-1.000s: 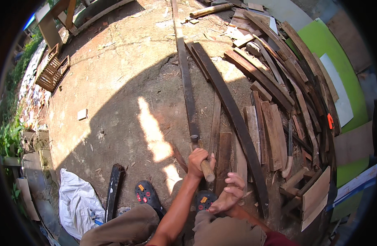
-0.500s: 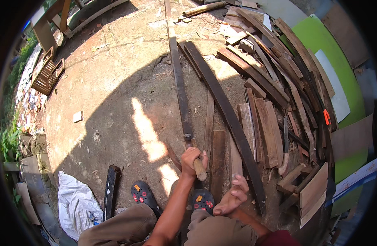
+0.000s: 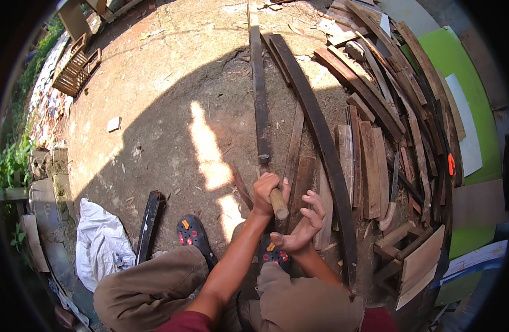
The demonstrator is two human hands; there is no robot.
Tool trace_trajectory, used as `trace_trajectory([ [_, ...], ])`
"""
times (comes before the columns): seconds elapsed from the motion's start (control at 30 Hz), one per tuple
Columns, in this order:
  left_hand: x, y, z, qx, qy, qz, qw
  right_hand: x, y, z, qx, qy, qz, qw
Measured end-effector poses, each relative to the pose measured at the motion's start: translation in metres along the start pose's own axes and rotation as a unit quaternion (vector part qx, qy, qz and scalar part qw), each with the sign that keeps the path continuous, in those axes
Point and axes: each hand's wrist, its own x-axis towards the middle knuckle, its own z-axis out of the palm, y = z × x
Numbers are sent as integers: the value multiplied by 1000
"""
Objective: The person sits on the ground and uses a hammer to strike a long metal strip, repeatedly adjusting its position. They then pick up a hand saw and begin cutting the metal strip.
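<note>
My left hand (image 3: 268,191) is closed round the wooden handle of a hammer (image 3: 279,205). The handle's butt points back toward me, and the dark metal head lies just beyond my fist. Past the head, a long narrow timber (image 3: 260,99) runs away from me along the ground; I cannot tell if the hammer touches it. My right hand (image 3: 304,227) is raised just right of the handle butt, palm up, fingers loosely curled and apart, holding nothing. A longer dark beam (image 3: 321,127) lies to its right.
Several loose boards (image 3: 370,166) and a saw (image 3: 391,193) lie at the right. A small wooden stool-like frame (image 3: 398,243) stands nearer. At left are a white sack (image 3: 99,238), a short dark timber (image 3: 149,227) and a slatted wooden crate (image 3: 71,72).
The view has shifted, so the ground things sit further right and higher. My right hand has risen closer to the hammer handle. My left hand keeps its grip.
</note>
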Motion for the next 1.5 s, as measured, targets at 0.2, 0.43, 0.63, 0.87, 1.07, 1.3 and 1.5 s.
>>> trace_trajectory([
  [0.2,0,-6,-3,-22,-20,9,1000,-49,-29,10,35,-2,49,998],
  [0.43,-5,-1,-6,-53,-39,-28,997,3,-12,14,16,27,-21,999],
  [0.63,-25,-9,-25,-5,-11,-43,999,30,1,31,54,69,-52,995],
  [0.87,-98,-6,-34,-27,134,-170,976,-78,20,-6,85,38,108,990],
  [1.07,-5,68,7,-75,173,19,982,-55,30,-6,30,50,164,985],
  [1.3,7,67,-15,-195,91,-5,977,-13,44,7,105,96,149,979],
  [1.5,13,66,-23,-170,-6,36,985,-17,41,47,145,-48,118,981],
])
